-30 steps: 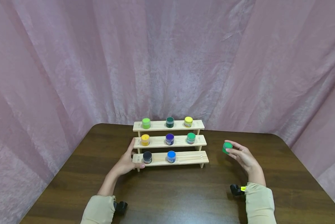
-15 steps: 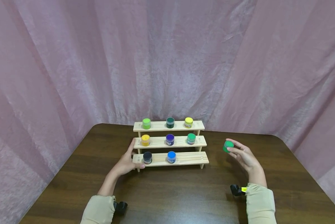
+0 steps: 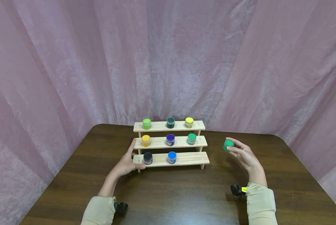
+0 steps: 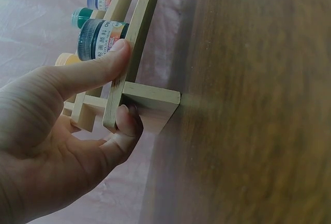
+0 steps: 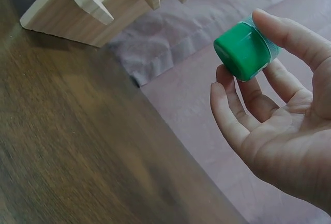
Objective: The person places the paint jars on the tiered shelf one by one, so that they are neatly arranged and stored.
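Note:
A three-tier wooden rack [image 3: 185, 158] stands on the table with small paint jars on its steps. My left hand [image 3: 126, 163] grips the rack's left end; in the left wrist view its thumb lies on the front step beside a black jar [image 4: 89, 40], and a finger curls beneath the board. Right of the rack, my right hand [image 3: 246, 158] pinches a green paint jar [image 5: 245, 52] between thumb and fingers, above the table. On the front step sit the black jar and a blue jar [image 3: 172, 157], with bare board to their right.
Orange, purple and green jars [image 3: 191, 139] fill the middle step. Light green, dark green and yellow jars [image 3: 189, 122] stand on the top one. A pink curtain [image 3: 168, 62] hangs behind the brown table [image 3: 179, 193]. Both sleeves have a black wrist camera [image 3: 236, 190].
The right hand and its green jar have shifted only very slightly, staying right of the rack. My left hand keeps its hold on the rack, and the jars there stand as before.

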`<state>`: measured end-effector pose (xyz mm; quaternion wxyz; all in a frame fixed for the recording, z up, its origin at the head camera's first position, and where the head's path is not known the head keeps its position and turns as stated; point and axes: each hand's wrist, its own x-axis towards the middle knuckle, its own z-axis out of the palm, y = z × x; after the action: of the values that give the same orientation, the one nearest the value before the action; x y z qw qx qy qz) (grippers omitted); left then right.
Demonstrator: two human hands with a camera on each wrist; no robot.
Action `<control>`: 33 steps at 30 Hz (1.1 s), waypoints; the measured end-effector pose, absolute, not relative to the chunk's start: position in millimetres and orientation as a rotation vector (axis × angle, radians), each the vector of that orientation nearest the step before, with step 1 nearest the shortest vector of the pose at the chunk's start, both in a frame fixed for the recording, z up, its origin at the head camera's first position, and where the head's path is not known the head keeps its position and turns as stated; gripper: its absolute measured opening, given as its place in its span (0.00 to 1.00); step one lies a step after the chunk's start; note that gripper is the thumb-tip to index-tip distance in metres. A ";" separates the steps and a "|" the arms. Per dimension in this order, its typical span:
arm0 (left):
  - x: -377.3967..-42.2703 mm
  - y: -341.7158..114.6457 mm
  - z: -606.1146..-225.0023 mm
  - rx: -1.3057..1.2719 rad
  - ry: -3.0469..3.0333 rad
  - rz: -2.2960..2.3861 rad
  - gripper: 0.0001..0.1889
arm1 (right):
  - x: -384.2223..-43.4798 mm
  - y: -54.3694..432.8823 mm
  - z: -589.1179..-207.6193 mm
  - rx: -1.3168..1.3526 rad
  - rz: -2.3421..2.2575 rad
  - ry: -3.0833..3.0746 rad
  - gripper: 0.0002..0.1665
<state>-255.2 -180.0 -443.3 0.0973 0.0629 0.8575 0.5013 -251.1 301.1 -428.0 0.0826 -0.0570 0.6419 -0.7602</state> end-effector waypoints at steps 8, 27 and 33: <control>-255.2 -179.8 -444.1 0.172 2.544 1.483 0.67 | -251.6 297.3 -426.5 -0.169 -2.248 1.940 0.22; -255.2 -179.5 -443.1 0.147 2.543 1.454 0.67 | -254.0 289.1 -426.8 -0.177 -2.203 1.999 0.24; -253.7 -178.8 -441.5 0.179 2.538 1.483 0.67 | -254.4 287.7 -425.2 -0.176 -2.198 1.999 0.24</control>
<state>-253.7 -178.8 -441.5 0.0983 0.0606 0.8576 0.5011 -254.4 287.7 -425.2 0.0829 -0.0590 0.6693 -0.7360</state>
